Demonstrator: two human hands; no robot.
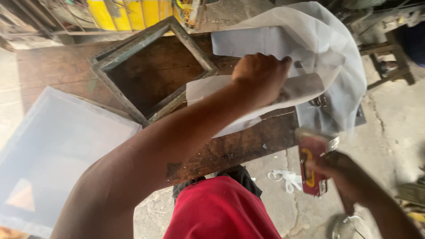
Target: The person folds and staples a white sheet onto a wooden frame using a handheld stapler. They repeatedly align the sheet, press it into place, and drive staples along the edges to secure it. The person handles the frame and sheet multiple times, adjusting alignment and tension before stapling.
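A mesh-covered frame (57,150) lies at the left, overlapping the wooden table (230,150); just right of it, farther off, an empty square wooden frame (152,66) rests on the table; the left hand (261,77) reaches across and closes on a sheet of white mesh fabric (310,48) draped over the table's far right end; at the near right, off the table, the right hand (341,170) grips a red staple gun (313,166), blurred.

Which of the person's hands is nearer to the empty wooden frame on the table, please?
The left. The left hand grips the white mesh just right of the frame; the right hand holds a red stapler off the table's edge, farther away.
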